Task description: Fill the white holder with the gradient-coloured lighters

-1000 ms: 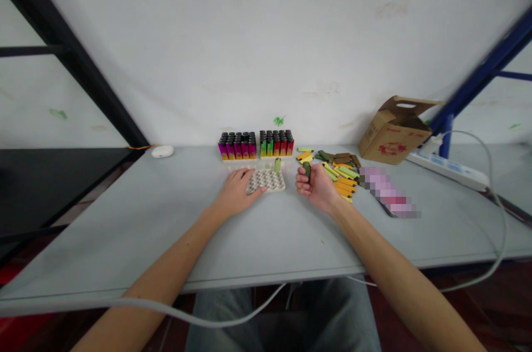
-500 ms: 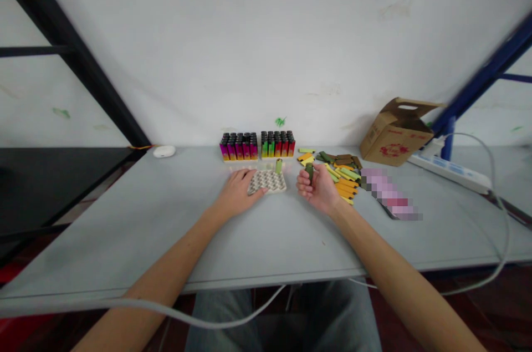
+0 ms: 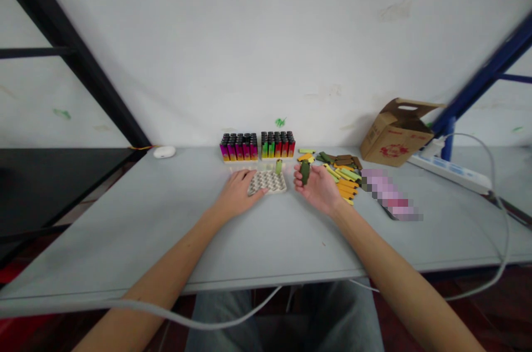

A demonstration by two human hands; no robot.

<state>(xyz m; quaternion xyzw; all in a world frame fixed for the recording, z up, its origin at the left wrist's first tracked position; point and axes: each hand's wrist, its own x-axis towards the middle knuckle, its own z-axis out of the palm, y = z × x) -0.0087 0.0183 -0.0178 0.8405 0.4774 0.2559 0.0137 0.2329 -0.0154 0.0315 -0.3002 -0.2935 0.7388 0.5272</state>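
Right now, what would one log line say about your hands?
left hand: resting on beige honeycomb tray | right hand: dark green cylinder against fingers | behind: rows of colourful lighters

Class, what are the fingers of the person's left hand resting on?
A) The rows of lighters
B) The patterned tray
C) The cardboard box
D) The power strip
B: the left hand lies flat, its fingers reaching over the edge of the patterned tray.
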